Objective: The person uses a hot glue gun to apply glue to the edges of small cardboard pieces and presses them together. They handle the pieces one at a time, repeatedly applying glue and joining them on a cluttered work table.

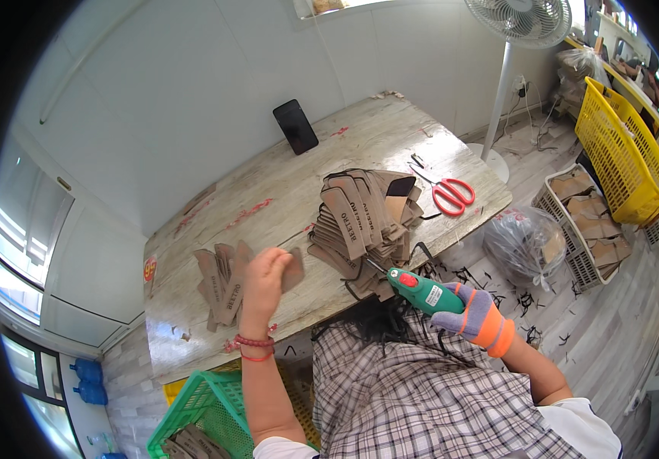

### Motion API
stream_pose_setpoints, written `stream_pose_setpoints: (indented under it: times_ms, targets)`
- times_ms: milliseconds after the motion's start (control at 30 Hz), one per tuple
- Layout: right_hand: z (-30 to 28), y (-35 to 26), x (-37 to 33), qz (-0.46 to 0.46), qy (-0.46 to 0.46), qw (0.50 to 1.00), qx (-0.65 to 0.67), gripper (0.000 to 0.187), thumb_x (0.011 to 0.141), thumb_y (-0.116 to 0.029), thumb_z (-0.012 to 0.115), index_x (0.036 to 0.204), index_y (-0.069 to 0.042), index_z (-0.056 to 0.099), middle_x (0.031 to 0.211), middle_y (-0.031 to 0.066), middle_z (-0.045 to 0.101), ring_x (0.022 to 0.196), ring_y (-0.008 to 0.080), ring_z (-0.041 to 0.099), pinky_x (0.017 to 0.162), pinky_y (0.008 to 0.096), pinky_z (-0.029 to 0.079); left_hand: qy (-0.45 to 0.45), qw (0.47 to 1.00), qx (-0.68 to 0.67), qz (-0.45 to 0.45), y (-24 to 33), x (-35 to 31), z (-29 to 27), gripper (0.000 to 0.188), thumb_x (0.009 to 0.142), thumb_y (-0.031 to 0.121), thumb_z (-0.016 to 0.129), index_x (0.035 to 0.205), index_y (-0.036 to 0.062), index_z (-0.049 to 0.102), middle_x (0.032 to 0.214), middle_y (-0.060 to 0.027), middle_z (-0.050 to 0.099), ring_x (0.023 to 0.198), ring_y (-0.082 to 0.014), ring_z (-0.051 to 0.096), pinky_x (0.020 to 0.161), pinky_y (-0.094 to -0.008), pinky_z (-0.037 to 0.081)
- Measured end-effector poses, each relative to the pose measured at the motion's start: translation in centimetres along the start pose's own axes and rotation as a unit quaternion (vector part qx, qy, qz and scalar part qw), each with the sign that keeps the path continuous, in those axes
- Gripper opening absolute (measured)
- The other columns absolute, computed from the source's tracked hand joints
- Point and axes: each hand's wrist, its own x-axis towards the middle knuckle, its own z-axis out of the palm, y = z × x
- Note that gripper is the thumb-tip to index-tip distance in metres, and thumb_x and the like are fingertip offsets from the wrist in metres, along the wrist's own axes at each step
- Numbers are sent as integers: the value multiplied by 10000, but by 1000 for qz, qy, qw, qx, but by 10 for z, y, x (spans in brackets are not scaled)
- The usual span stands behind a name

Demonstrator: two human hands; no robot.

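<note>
My left hand (266,277), bare with red bracelets at the wrist, is slightly smeared by motion and pinches a flat brown piece (293,269). Beside and under it, several similar brown pieces (226,279) lie fanned on the table. A purple and orange glove covers my right hand (473,315), which is wrapped round a green handheld power tool (419,292) with a red button and a thin metal tip. That tip is by the near edge of a large pile of brown pieces (356,214) with dark edges and printing. Whether it touches them I cannot tell.
Red-handled scissors (452,196) lie on the table (268,203) right of the pile; a black phone (296,127) leans on the wall. Black scraps (528,300) litter the floor near a plastic bag (524,245). Baskets, including a green one (184,398), and a fan (497,99) stand around.
</note>
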Motion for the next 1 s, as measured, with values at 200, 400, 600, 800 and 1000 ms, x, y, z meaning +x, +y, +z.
stream_pose_setpoints:
  times_ms: [200, 400, 600, 800, 1000]
  targets:
    - [-3, 20, 3, 1, 17, 1000, -14, 548, 764, -318, 793, 1177, -22, 587, 779, 6, 634, 634, 56, 545, 584, 221, 455, 311, 916, 253, 5, -74, 19, -5, 211, 809, 237, 709, 839, 39, 644, 911, -115, 585, 878, -267, 557, 788, -385, 444]
    - [3, 35, 7, -10, 40, 999, 2, 542, 762, -331, 797, 1157, -20, 593, 749, -3, 626, 593, 48, 525, 552, 220, 446, 238, 944, 216, -69, -52, 80, 116, 499, 753, 454, 735, 1051, 61, 652, 1090, -143, 548, 1096, -319, 473, 931, -455, 376]
    - [1, 31, 7, -10, 41, 999, 33, 497, 798, -289, 766, 1155, -2, 573, 818, -7, 632, 641, 43, 545, 568, 209, 445, 308, 942, 128, -41, -55, 103, 150, 487, 698, 329, 797, 1070, 58, 637, 1279, -146, 482, 1302, -347, 340, 1054, -491, 275]
    - [4, 19, 14, 12, 52, 998, 41, 517, 804, -278, 760, 1190, 1, 559, 811, -9, 632, 635, 38, 538, 552, 200, 434, 328, 942, -68, -15, -33, 89, 146, 239, 792, 121, 723, 988, 35, 618, 1004, -72, 617, 998, -210, 538, 891, -363, 412]
    - [13, 10, 23, -32, 98, 995, 6, 538, 789, -273, 775, 1194, 7, 558, 834, 9, 648, 674, 47, 559, 598, 214, 461, 242, 842, -482, -4, 20, 41, 130, 55, 888, 23, 618, 937, 1, 606, 836, -5, 615, 734, -74, 525, 698, -224, 440]
